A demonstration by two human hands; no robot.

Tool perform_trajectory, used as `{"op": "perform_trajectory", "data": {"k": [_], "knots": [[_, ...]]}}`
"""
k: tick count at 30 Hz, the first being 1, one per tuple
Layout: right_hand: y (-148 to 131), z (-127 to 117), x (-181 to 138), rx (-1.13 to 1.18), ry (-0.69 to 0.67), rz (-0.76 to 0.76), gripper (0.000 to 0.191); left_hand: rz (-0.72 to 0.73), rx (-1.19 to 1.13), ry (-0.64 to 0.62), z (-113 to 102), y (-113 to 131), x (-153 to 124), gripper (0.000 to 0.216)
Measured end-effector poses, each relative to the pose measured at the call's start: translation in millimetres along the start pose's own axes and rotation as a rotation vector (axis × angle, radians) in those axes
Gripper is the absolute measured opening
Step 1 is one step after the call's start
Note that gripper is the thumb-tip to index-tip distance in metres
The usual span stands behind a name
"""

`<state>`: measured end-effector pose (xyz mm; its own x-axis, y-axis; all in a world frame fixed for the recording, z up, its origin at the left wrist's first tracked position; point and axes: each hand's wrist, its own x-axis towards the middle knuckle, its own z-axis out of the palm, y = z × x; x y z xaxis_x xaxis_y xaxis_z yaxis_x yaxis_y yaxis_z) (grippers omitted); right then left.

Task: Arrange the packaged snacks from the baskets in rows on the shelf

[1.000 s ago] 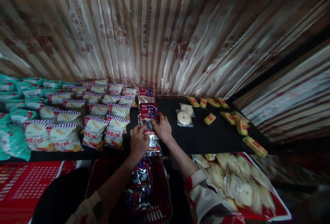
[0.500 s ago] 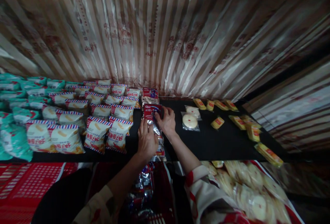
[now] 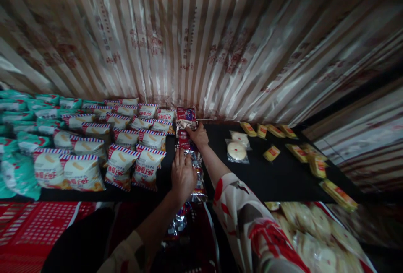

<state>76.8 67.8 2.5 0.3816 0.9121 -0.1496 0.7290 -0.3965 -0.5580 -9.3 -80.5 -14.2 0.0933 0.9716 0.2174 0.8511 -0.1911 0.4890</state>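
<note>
A column of red and silver foil snack packets (image 3: 186, 115) runs from the back of the black table (image 3: 252, 176) to its front edge. My left hand (image 3: 183, 176) lies flat over the nearer packets, fingers stretched forward and fingertips touching the foil. Farther back, my right hand (image 3: 199, 136) grips a red snack packet (image 3: 183, 139) at its right side, thumb across the top; its other fingers are partly hidden. Left of my hands stand white chip bags (image 3: 146, 166) in rows.
Teal bags (image 3: 20, 170) fill the far left. Round white cakes (image 3: 236, 150) and yellow packs (image 3: 272, 153) lie to the right. Below the table edge are a red basket (image 3: 40, 227), more foil packets (image 3: 178, 227) and bagged cakes (image 3: 327, 248). A striped sheet (image 3: 201, 46) hangs behind.
My right hand has shifted back along the column, from lying across the red packet to its right side. My left hand stays on the nearer packets. The view has shifted slightly.
</note>
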Motion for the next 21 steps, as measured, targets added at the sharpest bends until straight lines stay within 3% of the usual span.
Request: {"op": "perform_trajectory", "data": {"k": [13, 21], "knots": [[-1, 9, -2, -0.004, 0.027, -0.046, 0.071, 0.014, -0.006, 0.017, 0, -7, 0, 0.042], [30, -13, -22, 0.167, 0.317, -0.265, 0.042, 0.053, -0.065, 0.016, -8, -9, 0, 0.040]]}}
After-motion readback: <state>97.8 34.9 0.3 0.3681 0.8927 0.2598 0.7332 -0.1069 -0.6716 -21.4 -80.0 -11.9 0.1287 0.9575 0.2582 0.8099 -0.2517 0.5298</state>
